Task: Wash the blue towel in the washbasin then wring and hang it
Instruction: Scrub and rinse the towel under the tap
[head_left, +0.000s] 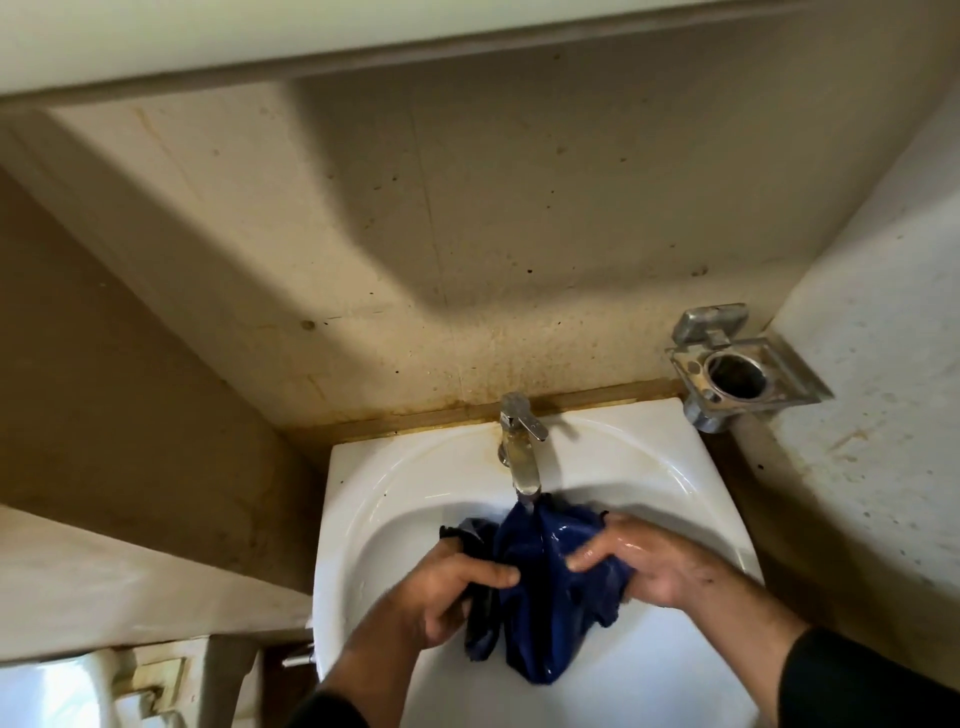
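A wet, dark blue towel (540, 587) is bunched up inside the white washbasin (395, 499), directly under the spout of the metal tap (522, 441). Water runs from the spout onto the cloth. My left hand (452, 597) grips the towel's left side, fingers closed around a dark fold. My right hand (644, 561) holds the right side, wet and shiny, thumb pressed on the fabric. The towel's lower end hangs down into the bowl between my wrists.
A stained beige wall rises behind the basin. A metal holder with a round cup opening (737, 369) is fixed to the right wall. A ledge (130, 587) runs along the left, with a white fixture (67, 691) below it.
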